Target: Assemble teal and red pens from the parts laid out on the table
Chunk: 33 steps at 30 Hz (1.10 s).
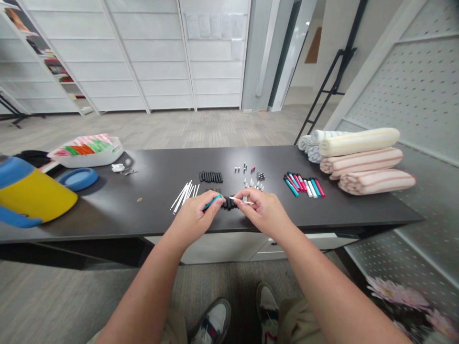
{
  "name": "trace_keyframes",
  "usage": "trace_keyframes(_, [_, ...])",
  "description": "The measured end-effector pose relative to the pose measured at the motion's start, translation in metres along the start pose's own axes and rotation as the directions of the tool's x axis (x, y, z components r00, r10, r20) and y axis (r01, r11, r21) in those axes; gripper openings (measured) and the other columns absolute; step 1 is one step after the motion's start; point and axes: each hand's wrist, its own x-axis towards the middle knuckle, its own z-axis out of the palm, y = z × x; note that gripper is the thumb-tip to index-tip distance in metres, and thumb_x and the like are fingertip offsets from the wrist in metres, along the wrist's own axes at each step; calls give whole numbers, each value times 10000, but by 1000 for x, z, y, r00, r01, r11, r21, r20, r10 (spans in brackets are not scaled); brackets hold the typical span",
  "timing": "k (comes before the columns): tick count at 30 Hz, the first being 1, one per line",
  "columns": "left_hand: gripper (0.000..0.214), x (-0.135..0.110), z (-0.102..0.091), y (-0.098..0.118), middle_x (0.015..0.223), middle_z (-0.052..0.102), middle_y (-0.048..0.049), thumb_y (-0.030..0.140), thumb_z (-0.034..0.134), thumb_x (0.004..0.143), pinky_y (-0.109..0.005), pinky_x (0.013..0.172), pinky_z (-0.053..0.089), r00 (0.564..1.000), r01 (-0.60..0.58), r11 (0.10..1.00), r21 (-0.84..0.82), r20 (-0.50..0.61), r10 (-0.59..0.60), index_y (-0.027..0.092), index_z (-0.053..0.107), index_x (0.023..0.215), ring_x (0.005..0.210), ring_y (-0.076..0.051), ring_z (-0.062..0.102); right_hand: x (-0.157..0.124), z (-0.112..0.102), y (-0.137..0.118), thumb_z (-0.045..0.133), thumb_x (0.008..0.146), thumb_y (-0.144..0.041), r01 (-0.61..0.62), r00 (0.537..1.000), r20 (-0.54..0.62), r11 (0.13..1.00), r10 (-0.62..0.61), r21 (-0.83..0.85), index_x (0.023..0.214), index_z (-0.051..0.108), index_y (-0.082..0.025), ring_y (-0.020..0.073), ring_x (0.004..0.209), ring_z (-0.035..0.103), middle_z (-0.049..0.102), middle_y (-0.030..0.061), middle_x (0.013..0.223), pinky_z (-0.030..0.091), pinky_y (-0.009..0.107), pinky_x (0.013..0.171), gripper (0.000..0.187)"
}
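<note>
My left hand [203, 208] is closed around a teal pen barrel [211, 202], held above the front of the dark table. Opposite it, my right hand [261, 206] pinches a thin white stick [241, 199], its end pointing toward the barrel with a small gap between. Beneath and between the hands lie short black pieces [229, 203], partly hidden by the fingers. Left of my left hand, several loose white sticks [185, 195] are spread out. A row of black caps [211, 177] lies just beyond the hands, with small white tips [254, 184] and metal bits [260, 176] to the right.
Several assembled pens [304, 185] in red, teal and white lie right, before rolled towels [362, 157]. At left are a yellow and blue container [36, 191], a blue lid [79, 178] and a white tray [88, 158]. The dark table [154, 167] has a front edge near me.
</note>
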Motion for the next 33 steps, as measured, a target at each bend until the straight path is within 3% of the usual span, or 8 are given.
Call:
trace_keyframes(3, [241,-1,7,-2,1042,779,-73,362,570,1038,-311,879,465,997,-45,996,80,61,41,268,786,1090,963,-255,694,-1,0,-1,618,1019,-431,12,1000,-4,999,-12,-39,1041,749,-254,128,509,535,578,-51,594,376,247,566,221])
trace_keyframes(6, [234,-2,12,-5,1120,774,-89,353,593,1028,-337,920,467,998,-46,991,124,42,41,274,784,1138,1031,-277,691,-2,1,0,621,1021,-396,42,999,16,995,-41,-90,1061,742,-257,134,538,558,607,-45,626,377,245,587,189])
trace_keyframes(10, [246,-2,10,-10,1082,737,-86,324,557,1050,-350,896,477,995,-97,976,196,21,95,261,750,1189,995,-257,672,-1,3,1,617,1015,-312,85,996,51,980,-77,-180,1073,726,-248,151,586,582,634,-32,664,363,251,611,139])
trace_keyframes(14, [256,-3,10,-13,1095,696,-81,270,500,1072,-363,922,499,982,-186,925,331,78,170,241,711,1213,1050,-242,646,-2,5,1,623,1002,-259,117,992,65,965,-104,-233,1082,718,-231,158,601,592,655,-22,689,350,259,617,127])
trace_keyframes(19, [261,-4,15,-13,1091,664,-85,241,464,1081,-379,939,520,988,-153,867,473,90,125,225,695,1202,1060,-244,636,-3,5,-1,640,979,-243,91,996,36,967,-84,-239,1060,722,-230,154,570,587,639,-38,643,352,257,608,116])
trace_keyframes(23, [297,-4,16,-11,1072,652,-80,370,439,1109,-378,930,522,995,-104,858,503,54,89,223,688,1177,1029,-238,639,-3,5,-1,657,966,-245,68,997,-5,973,-71,-222,1034,724,-237,147,569,595,637,-47,633,368,250,614,96])
trace_keyframes(33, [283,-5,17,-2,1090,639,-85,355,414,1109,-381,874,509,985,-162,794,586,141,96,204,654,1120,1044,-259,599,-4,9,4,636,1035,-283,183,983,18,948,-184,-262,1089,727,-217,139,591,650,772,-2,805,393,262,604,125])
